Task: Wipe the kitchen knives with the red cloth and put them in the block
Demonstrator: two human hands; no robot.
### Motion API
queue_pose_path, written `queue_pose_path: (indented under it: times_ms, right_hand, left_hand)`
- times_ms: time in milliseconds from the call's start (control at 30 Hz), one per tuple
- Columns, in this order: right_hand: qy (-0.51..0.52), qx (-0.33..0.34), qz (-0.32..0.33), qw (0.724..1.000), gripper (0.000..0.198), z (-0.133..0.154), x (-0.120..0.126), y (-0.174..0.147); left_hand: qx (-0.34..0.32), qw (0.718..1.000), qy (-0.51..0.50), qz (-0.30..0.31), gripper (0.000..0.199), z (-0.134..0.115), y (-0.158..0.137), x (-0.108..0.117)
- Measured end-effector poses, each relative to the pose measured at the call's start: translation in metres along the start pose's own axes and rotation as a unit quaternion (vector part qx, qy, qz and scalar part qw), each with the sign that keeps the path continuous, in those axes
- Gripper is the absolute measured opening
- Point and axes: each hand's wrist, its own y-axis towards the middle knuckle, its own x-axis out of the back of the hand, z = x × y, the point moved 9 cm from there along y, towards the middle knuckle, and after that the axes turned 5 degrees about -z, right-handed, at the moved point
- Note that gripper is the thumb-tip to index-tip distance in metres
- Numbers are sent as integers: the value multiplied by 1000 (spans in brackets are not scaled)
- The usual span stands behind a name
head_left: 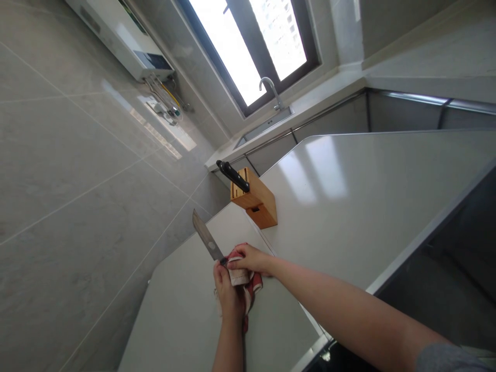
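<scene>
A kitchen knife is held over the white table, its bare blade pointing up and to the left. My left hand is closed around the knife's dark handle, close to the base of the blade. A red and white cloth is bunched around the handle and hangs down between my hands. My right hand pinches this cloth against the knife near the blade's base. Most of the handle is hidden by fingers and cloth.
Just beyond my hands a wooden knife block stands on the table, with a black-handled knife in its slots. Farther back are a sink with a faucet and a window. A tiled wall runs along the left.
</scene>
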Motion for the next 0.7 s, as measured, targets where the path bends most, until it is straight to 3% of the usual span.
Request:
queue_pose_path:
  times_ms: [167,300,533,700]
  right_hand:
    - [-35,9,20,999,42,-4,-2,2]
    - [-58,12,17,998,37,-1,-2,1]
    - [-73,5,-15,997,29,7,1,-5]
    - [-45,1,-14,999,30,9,1,-6]
  left_hand:
    - [23,999,-4,-27,45,2,0,4]
    - [17,999,0,-31,43,-1,0,7]
    - [-78,993,64,-65,36,-19,3,21]
    - [-143,970,156,-117,36,-40,-3,32]
